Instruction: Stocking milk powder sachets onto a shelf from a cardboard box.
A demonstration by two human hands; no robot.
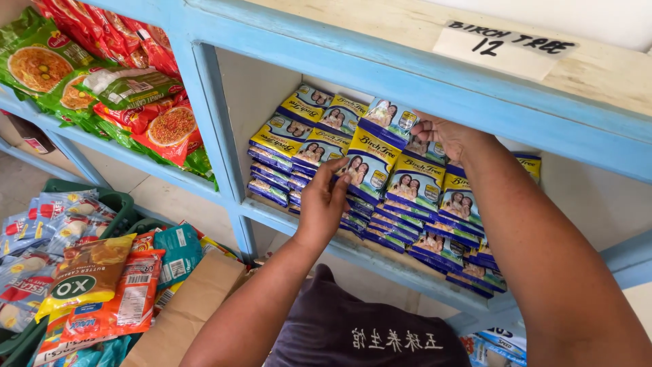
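Reaching into the blue shelf (pixel 380 71), your left hand (pixel 324 204) pinches a blue-and-yellow sachet (pixel 367 166) at centre; your right hand (pixel 445 136), at one o'clock, curls fingers behind the row. Sachets appear light, soft, slippery; grip edges.

Sachet stacks (pixel 380 183) on shelf (pixel 407 268); noodle packs (pixel 122 88) left; basket (pixel 115 204) below.
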